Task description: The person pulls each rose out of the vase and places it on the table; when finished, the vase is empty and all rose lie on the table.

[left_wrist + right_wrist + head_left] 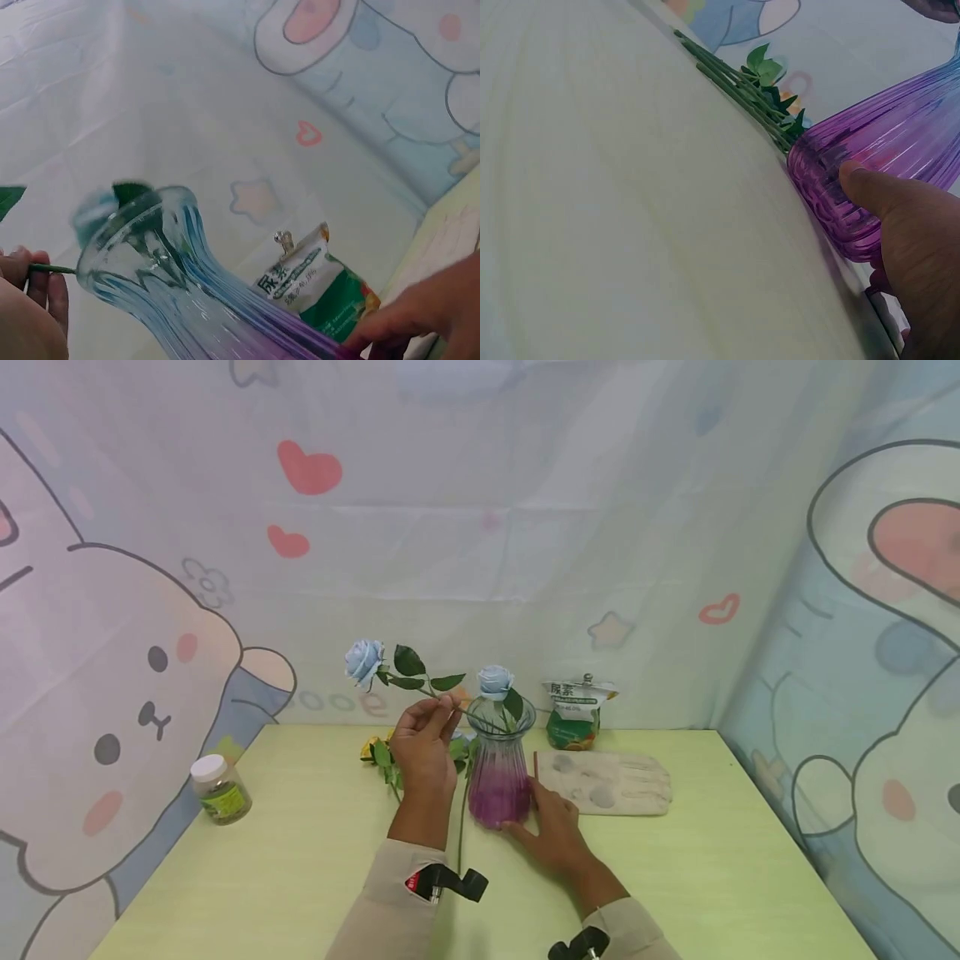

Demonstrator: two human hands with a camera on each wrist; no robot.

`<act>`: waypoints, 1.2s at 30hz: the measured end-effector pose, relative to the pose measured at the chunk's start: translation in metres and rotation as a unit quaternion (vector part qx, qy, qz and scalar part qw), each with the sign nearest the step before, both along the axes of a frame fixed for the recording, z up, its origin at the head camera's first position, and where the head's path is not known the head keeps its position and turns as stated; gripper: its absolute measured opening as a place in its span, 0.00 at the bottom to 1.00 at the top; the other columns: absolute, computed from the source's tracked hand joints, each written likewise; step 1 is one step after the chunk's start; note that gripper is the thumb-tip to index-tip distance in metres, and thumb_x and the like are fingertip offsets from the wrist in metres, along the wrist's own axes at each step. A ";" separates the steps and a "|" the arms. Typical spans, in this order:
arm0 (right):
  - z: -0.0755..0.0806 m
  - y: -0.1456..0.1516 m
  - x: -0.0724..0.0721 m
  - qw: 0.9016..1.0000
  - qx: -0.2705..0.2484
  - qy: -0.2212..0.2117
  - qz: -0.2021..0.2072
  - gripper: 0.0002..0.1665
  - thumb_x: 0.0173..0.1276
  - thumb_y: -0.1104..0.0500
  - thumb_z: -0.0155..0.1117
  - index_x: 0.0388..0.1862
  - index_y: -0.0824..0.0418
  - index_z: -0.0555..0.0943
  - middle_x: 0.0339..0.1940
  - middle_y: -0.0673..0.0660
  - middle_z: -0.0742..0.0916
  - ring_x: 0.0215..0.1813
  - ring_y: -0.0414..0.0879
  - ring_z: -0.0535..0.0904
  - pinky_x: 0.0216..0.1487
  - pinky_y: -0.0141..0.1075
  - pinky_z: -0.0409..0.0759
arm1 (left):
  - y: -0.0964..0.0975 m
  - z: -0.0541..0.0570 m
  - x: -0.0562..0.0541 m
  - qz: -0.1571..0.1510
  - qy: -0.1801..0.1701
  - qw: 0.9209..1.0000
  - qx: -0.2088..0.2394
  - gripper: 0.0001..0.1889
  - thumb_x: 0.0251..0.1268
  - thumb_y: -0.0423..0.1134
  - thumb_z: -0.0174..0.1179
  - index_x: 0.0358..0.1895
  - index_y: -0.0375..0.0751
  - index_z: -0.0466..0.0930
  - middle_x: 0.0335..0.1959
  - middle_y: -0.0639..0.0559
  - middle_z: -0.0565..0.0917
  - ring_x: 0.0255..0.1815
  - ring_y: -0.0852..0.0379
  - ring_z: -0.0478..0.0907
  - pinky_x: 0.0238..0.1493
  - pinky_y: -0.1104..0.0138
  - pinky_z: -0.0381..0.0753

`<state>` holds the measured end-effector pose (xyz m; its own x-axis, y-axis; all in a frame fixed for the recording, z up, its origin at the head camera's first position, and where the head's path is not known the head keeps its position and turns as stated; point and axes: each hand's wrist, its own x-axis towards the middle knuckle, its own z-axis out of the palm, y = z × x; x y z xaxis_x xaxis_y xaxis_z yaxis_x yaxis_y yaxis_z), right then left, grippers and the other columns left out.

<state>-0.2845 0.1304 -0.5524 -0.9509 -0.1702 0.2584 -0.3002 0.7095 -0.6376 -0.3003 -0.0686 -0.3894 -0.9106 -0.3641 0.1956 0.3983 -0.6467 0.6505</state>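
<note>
In the head view my left hand (426, 752) pinches the green stem of a light blue rose (364, 662), its bloom tilted out to the left. The stem's lower end points right, at the mouth of a ribbed glass vase (498, 777) that shades from clear to purple. Another blue rose (495, 682) stands in that vase, its bloom above the rim. My right hand (553, 831) holds the vase low down; in the right wrist view its thumb (870, 187) lies against the purple base. Close by the rim, left fingers (56, 296) grip the stem in the left wrist view.
More flowers, one a yellow rose (368, 749), lie left of the vase, with green stems (739, 94) bunched on the table. Behind and right are a clipped green-and-white bag (576, 714) and pale gloves (622, 783). A white-capped jar (222, 790) stands at the left edge.
</note>
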 end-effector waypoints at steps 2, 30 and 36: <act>0.001 0.000 0.001 1.000 0.000 -0.001 0.001 0.57 0.74 0.36 0.74 0.87 0.64 0.62 0.84 0.63 0.76 0.85 0.62 0.71 0.84 0.67 0.57 | 0.001 -0.001 -0.002 0.016 0.012 1.000 0.005 0.11 0.75 0.21 0.64 0.38 0.40 0.90 0.37 0.51 0.93 0.42 0.55 0.93 0.56 0.63 0.93; -0.002 0.001 -0.002 1.000 0.008 -0.015 0.001 0.58 0.75 0.33 0.72 0.89 0.62 0.60 0.85 0.62 0.74 0.86 0.60 0.69 0.86 0.66 0.55 | -0.046 0.010 -0.015 0.120 -0.039 0.991 0.045 0.09 0.76 0.26 0.67 0.54 0.30 0.87 0.44 0.47 0.84 0.46 0.54 0.90 0.57 0.61 0.93; -0.002 0.001 -0.002 1.000 0.011 -0.014 0.000 0.58 0.75 0.33 0.72 0.89 0.61 0.60 0.86 0.61 0.74 0.86 0.60 0.69 0.86 0.65 0.55 | -0.058 0.015 -0.010 0.134 -0.026 0.990 0.025 0.11 0.78 0.27 0.66 0.57 0.28 0.86 0.46 0.47 0.85 0.50 0.53 0.89 0.61 0.59 0.91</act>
